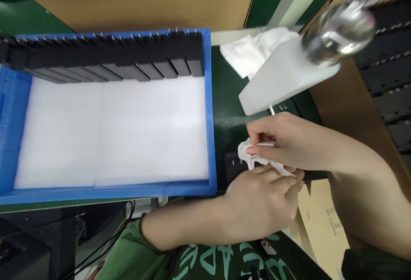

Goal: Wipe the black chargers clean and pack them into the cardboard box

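Observation:
A crumpled white wipe (245, 149) is pinched between the thumb and fingers of my right hand (272, 141), pressed down over a black block (233, 165). Small metal prongs show on the block, which looks like a power adapter. Over its near side lies my left hand (263, 203), back upward and fingers curled around it. The wipe and both hands hide most of the block. Just beyond my right hand stands a white dispenser bottle (279, 74) with a shiny metal top (340, 34).
At left, a blue tray (212, 134) with a white lining holds a row of black adapters (122, 57) along its far side. More white wipes (257, 49) lie behind the bottle. Cardboard boxes stand at the back (160, 8) and right (346, 100), the right one holding black parts.

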Available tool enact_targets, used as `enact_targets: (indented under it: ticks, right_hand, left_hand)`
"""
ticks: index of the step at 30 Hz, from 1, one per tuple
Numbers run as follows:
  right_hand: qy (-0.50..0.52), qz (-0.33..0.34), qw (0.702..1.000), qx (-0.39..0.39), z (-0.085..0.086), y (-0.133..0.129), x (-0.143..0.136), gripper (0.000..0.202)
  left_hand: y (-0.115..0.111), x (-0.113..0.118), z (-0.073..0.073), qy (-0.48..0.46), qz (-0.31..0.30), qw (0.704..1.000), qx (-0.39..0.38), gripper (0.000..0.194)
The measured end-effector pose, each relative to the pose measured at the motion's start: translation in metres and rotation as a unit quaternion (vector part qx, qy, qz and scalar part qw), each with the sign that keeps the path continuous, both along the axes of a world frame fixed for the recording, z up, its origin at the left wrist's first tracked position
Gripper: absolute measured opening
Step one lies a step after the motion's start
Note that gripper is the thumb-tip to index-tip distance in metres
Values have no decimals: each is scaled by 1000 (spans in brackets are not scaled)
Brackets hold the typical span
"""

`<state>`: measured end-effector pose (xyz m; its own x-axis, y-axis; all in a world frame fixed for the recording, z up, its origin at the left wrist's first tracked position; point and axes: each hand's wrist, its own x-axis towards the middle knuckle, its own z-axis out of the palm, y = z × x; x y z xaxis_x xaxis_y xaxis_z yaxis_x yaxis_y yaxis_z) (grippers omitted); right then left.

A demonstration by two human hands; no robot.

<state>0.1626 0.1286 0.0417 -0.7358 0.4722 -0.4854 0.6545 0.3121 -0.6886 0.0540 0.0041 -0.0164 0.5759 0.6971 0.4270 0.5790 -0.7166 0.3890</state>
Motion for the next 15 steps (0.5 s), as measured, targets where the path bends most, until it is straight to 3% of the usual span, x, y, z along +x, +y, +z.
enact_targets:
  ticks: [2,4,5,7,9,11,15]
  right_hand:
    - [25,-50,998,-24,17,-4,23,26]
    - [105,-162,981,-17,39,-12,44,24]
    - [155,-241,958,16,50,-16,50,23]
    - [226,-400,878,132,67,-19,55,22]
    - [254,-477,807,237,76,-13,47,26]
    - [244,-463,809,268,78,1,35,30]
    - [151,-389,867,274,69,30,18,41]
  left_hand:
    - [0,-3,0,-4,-4,1000,26,28]
    - [2,-5,-1,3,-13,999,39,28]
    - [2,-6,-1,5,-17,999,46,28]
    - [3,-7,-4,5,-21,998,54,30]
    - [3,-8,-6,8,-25,998,51,31]
    - [1,-8,-8,7,-27,999,38,31]
    - [0,-7,-9,5,-38,999,10,32]
